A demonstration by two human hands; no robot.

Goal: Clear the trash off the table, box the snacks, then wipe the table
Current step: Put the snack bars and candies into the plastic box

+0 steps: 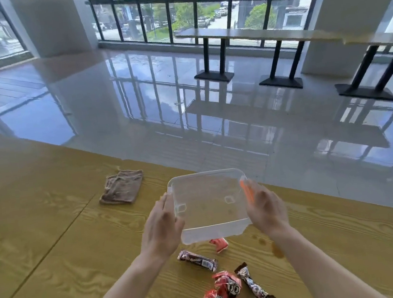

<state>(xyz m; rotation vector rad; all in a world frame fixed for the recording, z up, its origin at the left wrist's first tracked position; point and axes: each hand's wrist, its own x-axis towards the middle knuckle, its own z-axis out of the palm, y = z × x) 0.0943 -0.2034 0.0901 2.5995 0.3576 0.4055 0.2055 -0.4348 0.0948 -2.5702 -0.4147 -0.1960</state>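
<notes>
A clear plastic box point(209, 204) with an orange clip on its right side hangs above the wooden table point(65, 239), tilted toward me. My left hand point(161, 227) grips its left wall and my right hand point(267, 208) grips its right wall. Below the box lie snacks: a dark bar point(197, 260), a red-and-white wrapper point(219, 244) partly hidden under the box, a red packet point(222, 290) and a dark twisted bar point(255, 287).
A folded brown cloth point(122, 187) lies on the table to the left of the box. A small brownish stain point(276, 250) marks the table near my right wrist. Beyond the table edge is shiny floor with other tables point(250, 34) by the windows.
</notes>
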